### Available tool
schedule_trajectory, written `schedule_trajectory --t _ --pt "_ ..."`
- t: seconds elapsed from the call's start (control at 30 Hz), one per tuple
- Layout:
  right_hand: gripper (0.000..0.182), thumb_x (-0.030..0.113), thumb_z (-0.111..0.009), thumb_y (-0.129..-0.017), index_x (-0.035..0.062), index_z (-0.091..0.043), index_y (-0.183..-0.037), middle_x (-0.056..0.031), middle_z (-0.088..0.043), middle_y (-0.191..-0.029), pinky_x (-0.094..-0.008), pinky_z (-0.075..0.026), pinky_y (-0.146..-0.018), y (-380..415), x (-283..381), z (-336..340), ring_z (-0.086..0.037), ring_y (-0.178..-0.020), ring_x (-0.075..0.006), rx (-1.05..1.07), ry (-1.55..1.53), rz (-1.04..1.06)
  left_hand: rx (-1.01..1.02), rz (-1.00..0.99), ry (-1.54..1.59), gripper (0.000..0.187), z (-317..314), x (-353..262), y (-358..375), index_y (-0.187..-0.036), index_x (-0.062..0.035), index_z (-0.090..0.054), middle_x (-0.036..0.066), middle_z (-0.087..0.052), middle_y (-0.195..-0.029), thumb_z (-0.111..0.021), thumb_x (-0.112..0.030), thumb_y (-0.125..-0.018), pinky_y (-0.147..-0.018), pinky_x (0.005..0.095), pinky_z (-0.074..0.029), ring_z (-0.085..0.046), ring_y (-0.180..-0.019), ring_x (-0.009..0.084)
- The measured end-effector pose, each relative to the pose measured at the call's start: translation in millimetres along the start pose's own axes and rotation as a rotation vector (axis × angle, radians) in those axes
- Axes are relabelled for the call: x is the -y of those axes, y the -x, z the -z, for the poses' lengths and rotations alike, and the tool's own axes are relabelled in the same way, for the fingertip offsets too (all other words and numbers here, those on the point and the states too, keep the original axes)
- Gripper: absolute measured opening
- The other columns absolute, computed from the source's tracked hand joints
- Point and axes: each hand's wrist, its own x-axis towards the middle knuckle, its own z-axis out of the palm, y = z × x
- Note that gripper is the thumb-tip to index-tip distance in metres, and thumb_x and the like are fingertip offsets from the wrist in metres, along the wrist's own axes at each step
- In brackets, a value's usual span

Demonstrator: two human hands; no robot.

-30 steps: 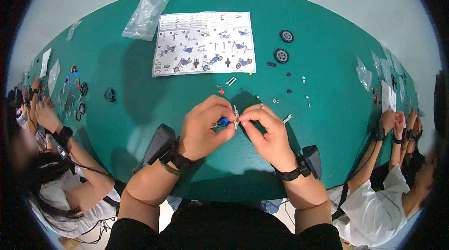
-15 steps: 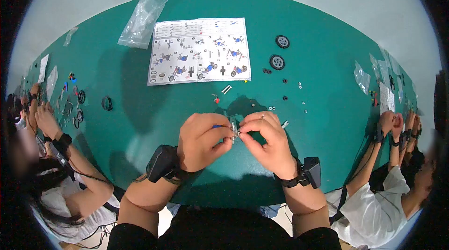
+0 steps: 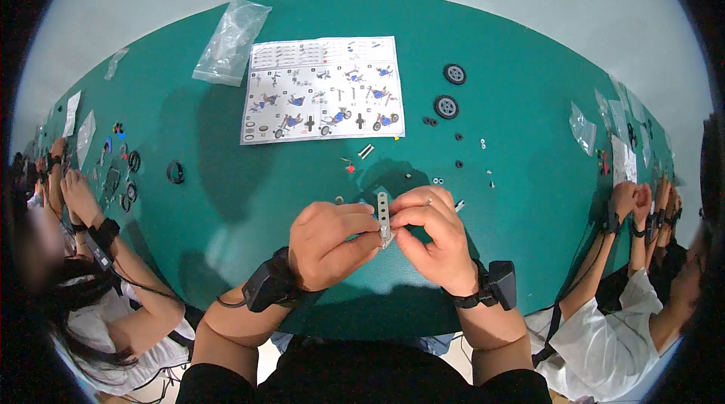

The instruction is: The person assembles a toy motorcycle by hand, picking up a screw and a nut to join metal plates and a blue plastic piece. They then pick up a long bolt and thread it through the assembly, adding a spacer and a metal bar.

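A grey metal strip with a row of holes [image 3: 383, 208] stands between my hands over the near part of the table. My left hand [image 3: 331, 244] pinches its lower end between thumb and fingers. From the other side, my right hand [image 3: 434, 236] has its thumb and fingertips closed at the same lower end. Small metal pieces show at that end, but the fingertips hide their exact shape. A bit of blue shows behind the left fingers. Just beyond the hands lie a small red piece [image 3: 350, 168] and silver pins [image 3: 366, 152].
A printed instruction sheet [image 3: 323, 90] lies ahead, beside a clear plastic bag [image 3: 232, 43]. Two black wheels [image 3: 446, 107] and several small black and silver parts are to its right. A black ring [image 3: 175, 172] lies left. Other people work at both sides.
The perforated strip has turned, so its row of holes now faces me. My left hand has shifted slightly down, and the view has tilted a little.
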Motion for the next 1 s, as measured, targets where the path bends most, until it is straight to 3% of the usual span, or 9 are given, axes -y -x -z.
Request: schedule_trajectory --t 0.3,0.4,0.5,0.53,0.73,1.0 --pt "0.024 0.001 -0.070 -0.072 0.0097 -0.061 -0.092 -0.0045 -0.065 -0.099 -0.0387 -0.041 -0.083 2 2 0 -0.059 -0.094 -0.0259 -0.026 -0.014 0.025 -0.025 -0.057 0.008 0.026 2 -3 0 -0.088 -0.0105 -0.068 0.003 -0.066 -0.098 -0.079 -0.012 -0.064 -0.071 0.0338 -0.048 -0.065 -0.090 0.0210" --pt "0.022 0.001 -0.071 -0.074 0.0092 -0.061 -0.093 -0.0052 -0.065 -0.097 -0.0383 -0.042 -0.082 2 3 0 -0.059 -0.092 -0.0262 -0.009 -0.055 -0.008 0.041 0.103 0.086 0.025 3 -4 0 -0.088 -0.0095 -0.067 0.005 -0.063 -0.097 -0.079 -0.008 -0.066 -0.071 0.0320 -0.048 -0.064 -0.088 0.0208" --pt "0.019 0.003 -0.070 -0.078 0.0082 -0.060 -0.093 -0.0062 -0.064 -0.095 -0.0373 -0.042 -0.081 2 2 0 -0.059 -0.089 -0.0266 0.009 -0.116 -0.075 -0.020 0.512 0.450 0.022 -9 -2 4 -0.088 -0.0077 -0.066 0.007 -0.061 -0.096 -0.076 -0.004 -0.068 -0.069 0.0286 -0.048 -0.063 -0.086 0.0205" --pt "0.018 0.003 -0.070 -0.079 0.0078 -0.060 -0.094 -0.0065 -0.064 -0.093 -0.0368 -0.043 -0.080 2 1 0 -0.059 -0.087 -0.0267 0.013 -0.126 -0.088 -0.021 0.532 0.490 0.019 -11 0 3 -0.087 -0.0067 -0.065 0.006 -0.060 -0.096 -0.073 0.000 -0.071 -0.065 0.0242 -0.045 -0.060 -0.084 0.0160" --pt "0.016 0.002 -0.068 -0.081 0.0063 -0.059 -0.093 -0.0075 -0.063 -0.089 -0.0361 -0.044 -0.077 3 2 -2 -0.058 -0.083 -0.0264 0.001 -0.144 -0.128 0.030 0.782 0.640 0.018 -11 -4 3 -0.088 -0.0075 -0.066 0.002 -0.059 -0.098 -0.073 -0.001 -0.073 -0.064 0.0221 -0.042 -0.053 -0.079 0.0086" --pt "0.015 0.003 -0.069 -0.081 0.0060 -0.059 -0.092 -0.0079 -0.064 -0.090 -0.0365 -0.044 -0.076 3 0 -3 -0.057 -0.084 -0.0263 -0.003 -0.142 -0.136 0.024 0.692 0.579 0.018 -10 -3 3 -0.089 -0.0068 -0.065 0.003 -0.059 -0.098 -0.073 -0.001 -0.074 -0.069 0.0232 -0.044 -0.056 -0.083 0.0108"
